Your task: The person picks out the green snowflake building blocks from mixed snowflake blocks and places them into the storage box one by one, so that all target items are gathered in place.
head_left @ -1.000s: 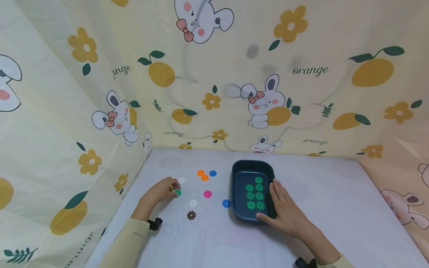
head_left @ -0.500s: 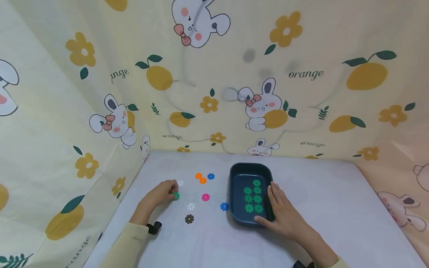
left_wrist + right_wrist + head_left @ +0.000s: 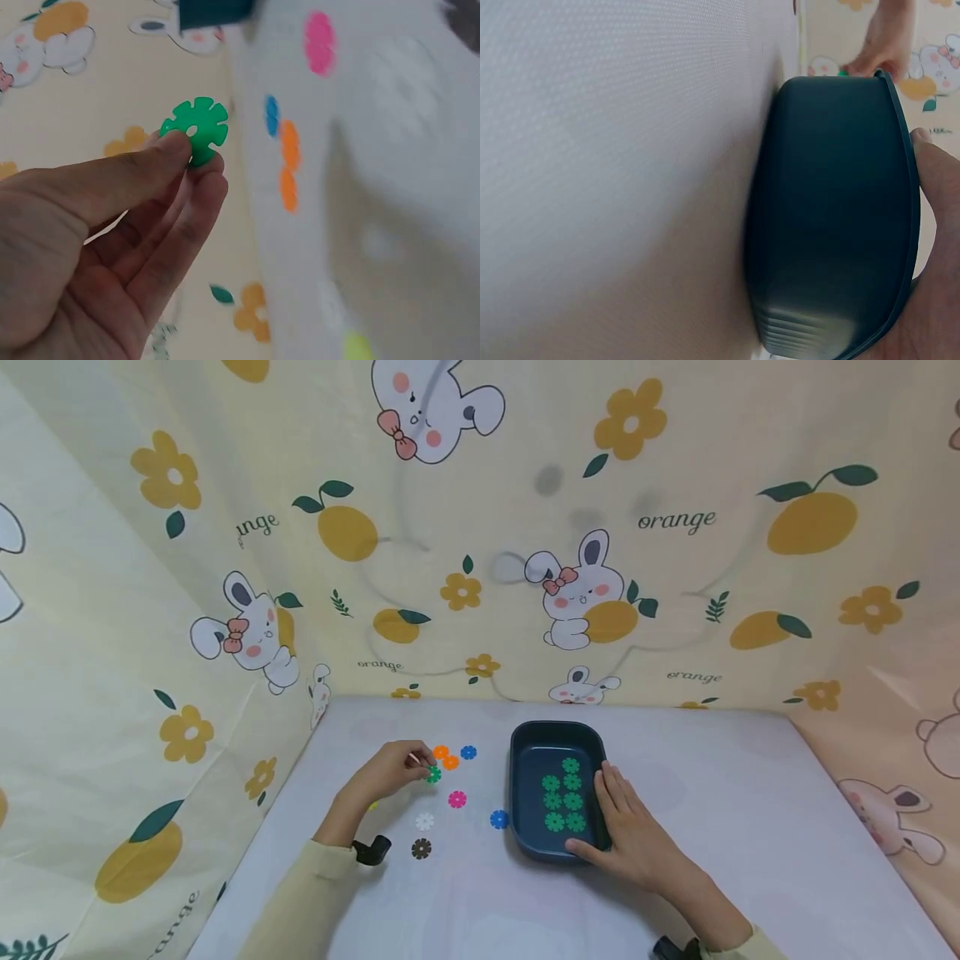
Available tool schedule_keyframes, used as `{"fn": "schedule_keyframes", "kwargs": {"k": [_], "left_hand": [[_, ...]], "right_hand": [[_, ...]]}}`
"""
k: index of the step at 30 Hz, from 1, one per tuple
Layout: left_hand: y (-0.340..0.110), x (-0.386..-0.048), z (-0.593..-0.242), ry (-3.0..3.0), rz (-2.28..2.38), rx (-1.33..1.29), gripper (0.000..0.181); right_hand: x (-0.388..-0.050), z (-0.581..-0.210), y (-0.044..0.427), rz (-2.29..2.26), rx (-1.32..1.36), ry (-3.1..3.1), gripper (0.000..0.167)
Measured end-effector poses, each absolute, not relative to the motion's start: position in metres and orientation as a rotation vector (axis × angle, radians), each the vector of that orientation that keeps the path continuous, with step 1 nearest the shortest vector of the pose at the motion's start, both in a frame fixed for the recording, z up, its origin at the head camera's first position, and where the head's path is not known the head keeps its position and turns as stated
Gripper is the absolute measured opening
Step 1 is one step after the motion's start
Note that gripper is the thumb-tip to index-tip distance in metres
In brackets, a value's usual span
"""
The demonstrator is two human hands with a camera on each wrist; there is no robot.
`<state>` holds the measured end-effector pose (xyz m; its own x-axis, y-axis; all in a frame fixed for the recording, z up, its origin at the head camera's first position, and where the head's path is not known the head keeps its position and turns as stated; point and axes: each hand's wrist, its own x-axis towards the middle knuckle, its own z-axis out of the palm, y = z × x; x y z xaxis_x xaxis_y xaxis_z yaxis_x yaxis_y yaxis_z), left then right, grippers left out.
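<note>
My left hand (image 3: 390,770) pinches a green flower-shaped plastic disc (image 3: 206,120) between thumb and fingertips. In the left wrist view the notched disc is held above the table. My right hand (image 3: 637,835) rests along the right side of a dark blue tray (image 3: 528,768), its fingers straight on the rim and the thumb over the near edge. Several green discs (image 3: 572,802) lie flat inside the tray. From the right wrist view, the tray's outer wall (image 3: 832,195) hides what is inside.
Left of the tray, loose discs lie on the white table (image 3: 465,902): orange (image 3: 450,762), blue (image 3: 468,752), pink (image 3: 457,799), white (image 3: 424,821) and brown (image 3: 422,848). Another blue disc (image 3: 498,819) lies close against the tray. A yellow one (image 3: 372,806) shows under the left wrist.
My left hand has picked the green disc up off the table and moved it rightward, near the orange discs. The right hand and tray have stayed in place.
</note>
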<state>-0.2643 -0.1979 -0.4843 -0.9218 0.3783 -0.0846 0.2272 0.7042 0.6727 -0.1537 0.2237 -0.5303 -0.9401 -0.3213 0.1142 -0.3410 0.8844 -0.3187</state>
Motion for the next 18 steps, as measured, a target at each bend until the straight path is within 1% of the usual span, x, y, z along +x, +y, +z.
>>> {"fn": "schedule_keyframes", "kwargs": {"k": [7, 18], "left_hand": [[-0.163, -0.272, -0.468, 2.673, 1.098, 0.625, 0.007], [-0.106, -0.298, -0.461, 2.517, 1.192, 0.800, 0.012]], "right_hand": [[-0.153, -0.531, 0.224, 0.523, 0.530, -2.977, 0.124], [-0.153, -0.529, 0.224, 0.514, 0.520, -2.999, 0.124]]}}
